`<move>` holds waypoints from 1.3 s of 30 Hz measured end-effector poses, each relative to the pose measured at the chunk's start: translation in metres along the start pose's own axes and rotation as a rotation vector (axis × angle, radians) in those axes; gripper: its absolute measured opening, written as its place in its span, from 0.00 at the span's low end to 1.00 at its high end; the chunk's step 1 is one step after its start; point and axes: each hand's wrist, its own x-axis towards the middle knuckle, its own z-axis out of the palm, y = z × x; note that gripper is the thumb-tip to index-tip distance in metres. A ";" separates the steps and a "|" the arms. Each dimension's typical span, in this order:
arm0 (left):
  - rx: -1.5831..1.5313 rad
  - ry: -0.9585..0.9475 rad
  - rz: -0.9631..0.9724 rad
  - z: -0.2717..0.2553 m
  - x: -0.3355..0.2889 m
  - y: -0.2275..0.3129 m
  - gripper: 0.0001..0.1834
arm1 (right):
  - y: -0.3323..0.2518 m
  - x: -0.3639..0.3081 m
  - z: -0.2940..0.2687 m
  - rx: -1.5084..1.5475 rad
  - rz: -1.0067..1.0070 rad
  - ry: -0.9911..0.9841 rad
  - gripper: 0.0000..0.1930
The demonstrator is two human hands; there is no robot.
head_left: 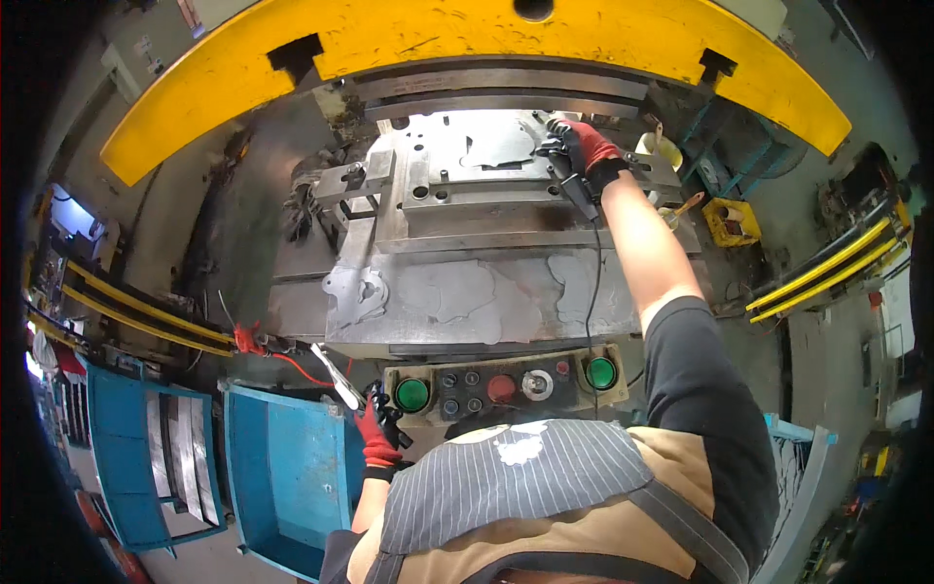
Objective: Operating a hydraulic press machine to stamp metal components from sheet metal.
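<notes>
My left hand (379, 428), in a red and black glove, is low at the left of the control panel. Its fingers are closed round a slim, pale, tongs-like tool (337, 376) that points up and away. My right arm reaches far forward into the press, and my gloved right hand (581, 146) is over the die (457, 185). Its fingers look curled, but what they hold is hidden. Beside that hand a flat grey metal piece (501, 148) lies on the bright die face. A black device (578, 195) with a cable hangs at my right wrist.
The yellow press beam (438, 39) spans the far side. Flat metal parts (452, 292) lie on the near bed ledge. The control panel (516, 384) has two green buttons and a red one. Blue bins (292, 467) stand at left; a yellow basket (732, 222) is at right.
</notes>
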 end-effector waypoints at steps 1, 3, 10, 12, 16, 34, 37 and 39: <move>0.125 -0.085 0.075 0.025 -0.029 0.039 0.17 | 0.002 -0.004 -0.005 -0.002 0.081 0.051 0.10; 0.190 -0.012 0.126 -0.003 -0.024 0.013 0.17 | -0.008 0.009 0.015 0.015 0.207 0.087 0.10; 0.153 0.166 0.029 -0.008 -0.005 -0.020 0.15 | 0.082 0.037 -0.027 -0.621 -0.258 0.155 0.10; 0.144 0.194 0.047 -0.010 -0.002 -0.030 0.16 | 0.085 0.047 -0.009 -0.311 0.196 0.176 0.10; 0.234 0.232 0.002 -0.073 0.065 -0.105 0.18 | 0.060 0.041 0.018 -0.188 0.171 0.208 0.10; -0.024 0.070 -0.070 -0.020 0.006 -0.031 0.14 | -0.053 0.028 0.068 -1.350 -0.327 -0.141 0.21; -0.031 0.177 0.016 -0.026 0.012 -0.057 0.16 | -0.053 0.031 0.068 -1.457 -0.365 -0.262 0.20; -0.062 0.187 0.006 -0.023 0.013 -0.059 0.17 | -0.052 0.034 0.070 -1.512 -0.406 -0.325 0.20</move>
